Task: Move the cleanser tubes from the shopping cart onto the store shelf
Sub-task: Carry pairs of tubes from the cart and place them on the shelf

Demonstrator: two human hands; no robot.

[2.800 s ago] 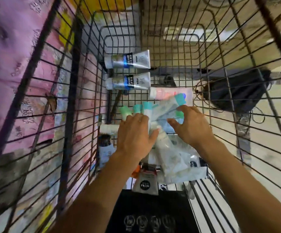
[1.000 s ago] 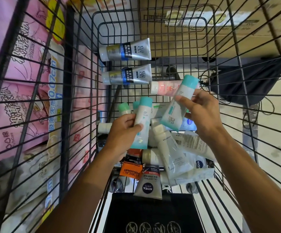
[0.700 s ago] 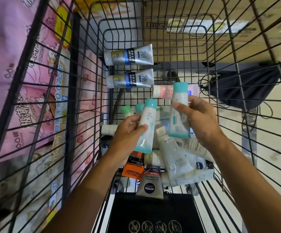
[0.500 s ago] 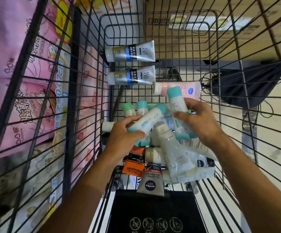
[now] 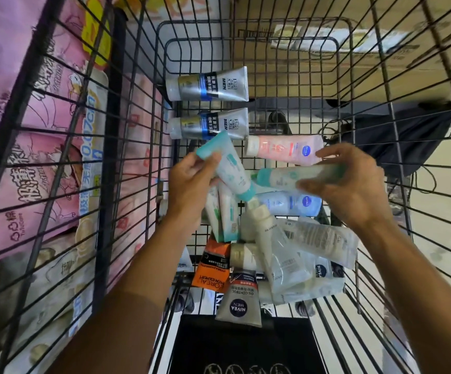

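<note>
Pickup stage: left hand (image 5: 192, 182) grips one teal-capped tube (image 5: 228, 168), right hand (image 5: 351, 184) another (image 5: 297, 176), both above the shopping cart (image 5: 143, 130) pile; next, carry them to the shelf

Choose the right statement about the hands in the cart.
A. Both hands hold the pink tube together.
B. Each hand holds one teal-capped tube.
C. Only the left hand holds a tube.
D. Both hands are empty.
B: the left hand grips one teal-capped tube, and the right hand grips another, above the pile in the cart.
</note>
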